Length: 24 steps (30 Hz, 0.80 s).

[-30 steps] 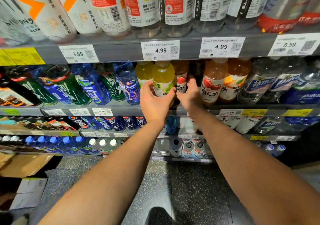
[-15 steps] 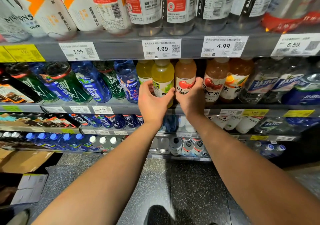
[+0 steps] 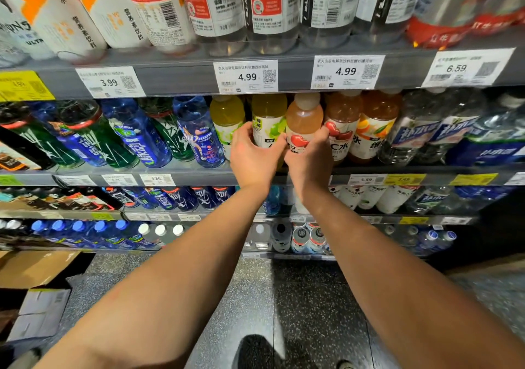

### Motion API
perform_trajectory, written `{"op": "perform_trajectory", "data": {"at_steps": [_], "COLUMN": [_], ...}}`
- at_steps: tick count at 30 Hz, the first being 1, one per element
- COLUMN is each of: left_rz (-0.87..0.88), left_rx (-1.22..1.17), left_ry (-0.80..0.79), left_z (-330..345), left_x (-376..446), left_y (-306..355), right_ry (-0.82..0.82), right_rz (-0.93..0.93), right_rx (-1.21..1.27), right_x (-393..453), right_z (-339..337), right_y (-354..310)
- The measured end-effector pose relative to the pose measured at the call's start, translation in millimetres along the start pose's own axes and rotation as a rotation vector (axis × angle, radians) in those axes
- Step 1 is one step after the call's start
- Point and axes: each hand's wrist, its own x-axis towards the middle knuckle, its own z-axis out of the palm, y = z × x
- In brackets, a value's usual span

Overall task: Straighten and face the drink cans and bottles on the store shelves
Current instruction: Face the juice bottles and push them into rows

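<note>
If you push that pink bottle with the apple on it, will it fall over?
Probably it could tip: the pink bottle is tall and narrow. It looks full, so likely heavy. Neighbouring bottles and the right hand wrapped around it should steady it.

Price tags and bottle labels are showing along the shelf rails

White tags on the upper shelf rail (image 3: pixel 181 80) are reading 3.99 (image 3: pixel 109 82), 4.99 (image 3: pixel 246 76), 4.99 (image 3: pixel 347 71) and 6.59 (image 3: pixel 466 68); smaller tags on the rail below are showing 4.89 (image 3: pixel 156 179) and 5.59 (image 3: pixel 366 179). A clear bottle (image 3: pixel 270 7) on the top shelf is carrying part of "ELECTROLYTE" down a black stripe, and an orange drink bottle (image 3: pixel 342 124) is showing "C水".
</note>
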Motion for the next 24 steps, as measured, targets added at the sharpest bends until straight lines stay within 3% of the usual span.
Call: {"op": "perform_trajectory", "data": {"at_steps": [5, 14, 24], "left_rz": [0.001, -0.047, -0.09], "left_rx": [0.015, -0.119, -0.089], "left_ry": [-0.096, -0.048, -0.049], "left_z": [6, 20, 24], "left_x": [5, 5, 3], "left_y": [1, -6, -13], "right_ry": [-0.025, -0.004, 0.006], "right_rz": [0.001, -0.016, -0.062], "right_rx": [-0.057, -0.054, -0.1], "right_x": [8, 11, 7], "right_z": [-4, 2, 1], "right_y": [4, 3, 8]}}
